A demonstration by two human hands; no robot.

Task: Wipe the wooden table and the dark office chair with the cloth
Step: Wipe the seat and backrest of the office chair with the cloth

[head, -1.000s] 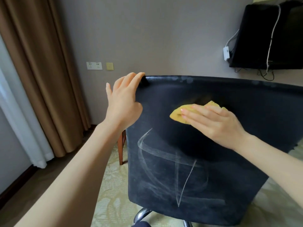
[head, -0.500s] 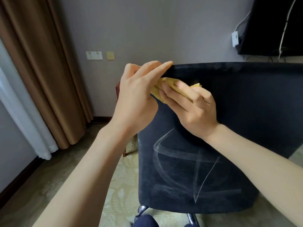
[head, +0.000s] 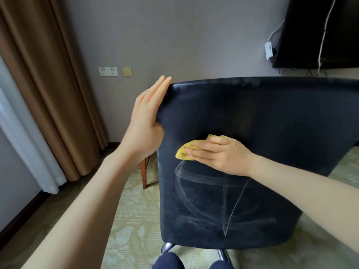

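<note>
The dark office chair stands right in front of me, its back turned to me and marked with pale streaks low down. My right hand lies flat on the chair back, fingers straight, and presses the folded yellow cloth against the fabric. Only the cloth's left end and top edge show from under the fingers. My left hand rests with straight fingers along the chair back's upper left edge. A wooden leg shows behind the chair; the wooden table's top is out of view.
Brown curtains and a white sheer hang at the left. Wall sockets sit on the grey wall. A dark screen with white cables hangs at the upper right. Patterned carpet covers the floor; chrome chair legs show below.
My right hand has swept the cloth from the chair's top left corner down to the middle of the back. My left hand has straightened along the left edge.
</note>
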